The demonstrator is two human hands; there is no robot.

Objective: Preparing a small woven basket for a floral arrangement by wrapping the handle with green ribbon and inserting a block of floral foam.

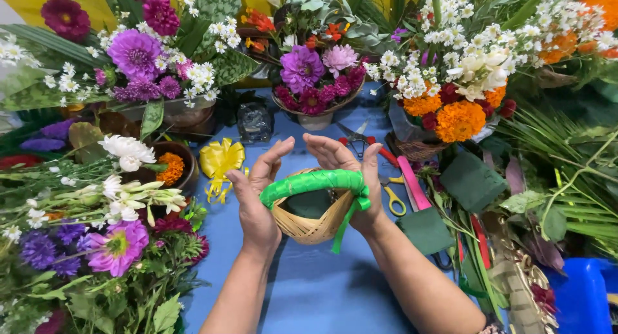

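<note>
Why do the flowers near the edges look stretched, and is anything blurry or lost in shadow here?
Head view: the wide lens bends and stretches the edges; the centre is sharp, with the left hand and right hand on the small basket. Light is even and soft, with faint shadows on the blue table and no glare.

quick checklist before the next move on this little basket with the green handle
1. Both hands on the basket: ok. The left hand and right hand cradle the woven basket from either side.
2. Handle wrapped: ok on the side in view. Green ribbon covers the arch from end to end.
3. Ribbon end secured: not ok. A loose green tail hangs down by the right hand.
4. Filling in the basket: cannot tell. Something dark sits inside, mostly hidden by the handle.
5. Cutting tools at hand: ok. Yellow-handled scissors lie on the blue table to the right.
6. Working space: ok. Bare table in front of the basket.
</note>
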